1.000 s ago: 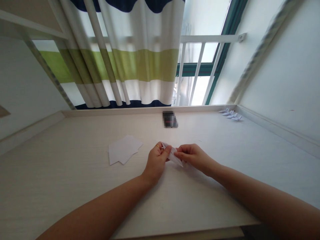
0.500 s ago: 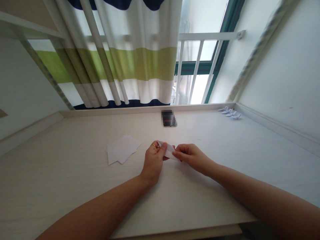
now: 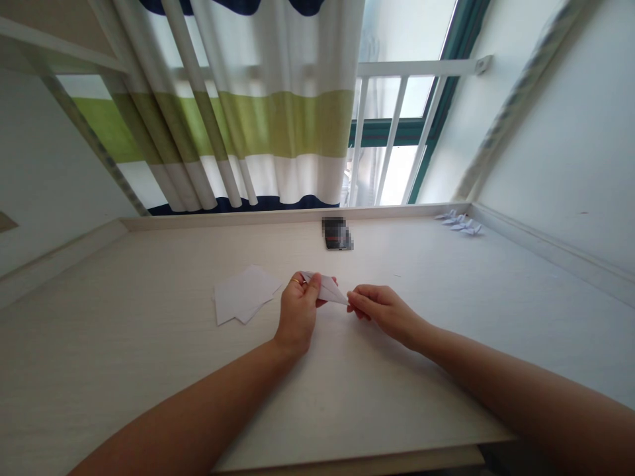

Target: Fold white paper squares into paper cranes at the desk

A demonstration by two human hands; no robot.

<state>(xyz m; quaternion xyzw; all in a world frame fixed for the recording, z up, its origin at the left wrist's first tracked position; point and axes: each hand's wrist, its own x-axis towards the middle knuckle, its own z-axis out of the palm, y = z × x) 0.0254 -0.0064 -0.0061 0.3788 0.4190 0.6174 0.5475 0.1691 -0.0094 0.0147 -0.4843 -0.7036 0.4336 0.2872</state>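
A small white piece of folded paper (image 3: pixel 331 291) is held above the white tabletop, tapering to a point on its right. My left hand (image 3: pixel 300 301), with a ring on one finger, grips its left part, thumb on top. At the pointed right end, the thumb and fingers of my right hand (image 3: pixel 370 302) are pinched together on the tip. Several loose white paper sheets (image 3: pixel 243 294) lie overlapped to the left of my left hand.
A dark, pixelated object (image 3: pixel 337 233) lies near the table's back edge. Several small folded white paper pieces (image 3: pixel 459 223) sit in the far right corner. Behind the table (image 3: pixel 163 370) hang a striped curtain (image 3: pixel 282 122) and a white railing (image 3: pixel 417 68).
My left hand has shifted slightly left and up with the paper. My right hand's pinch is now at the tip, so more of the folded paper shows between the hands.
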